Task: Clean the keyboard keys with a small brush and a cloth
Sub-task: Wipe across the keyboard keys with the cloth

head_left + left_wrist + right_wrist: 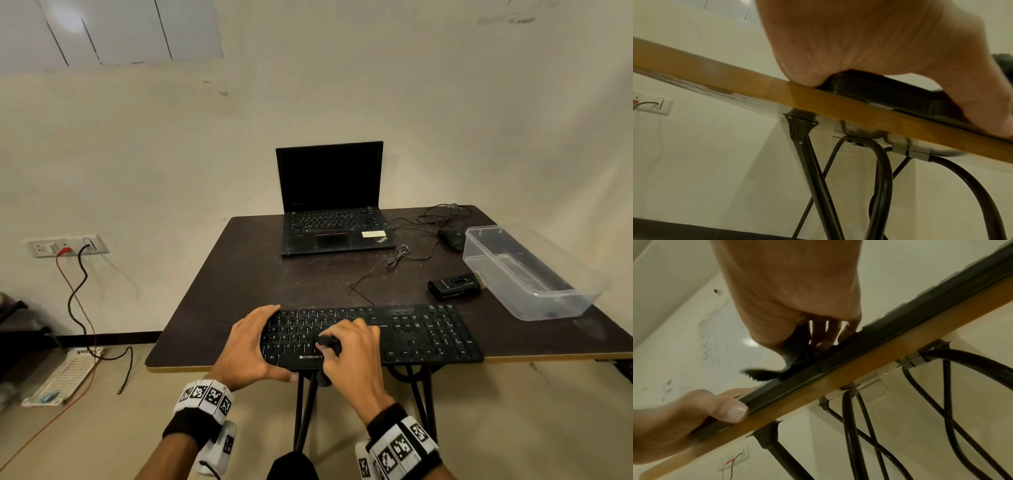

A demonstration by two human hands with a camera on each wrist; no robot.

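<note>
At the near edge of the table point(219, 281) lies the black keyboard point(421, 334). Our left hand point(250, 346) grips its left end, thumb against the front edge. Our right hand point(356, 353) presses a dark cloth point(329, 342) onto the middle keys, fingers curled round it. Most of the cloth is hidden beneath our palm, and we cannot make out a brush.

The person is wearing a black wristband point(191, 428) on each forearm, each one carrying a ring of white blocks printed with black square marker patterns point(205, 397). White camera housings point(219, 448) are hanging under both wrists, and the forearms are showing bare, without sleeves
</note>
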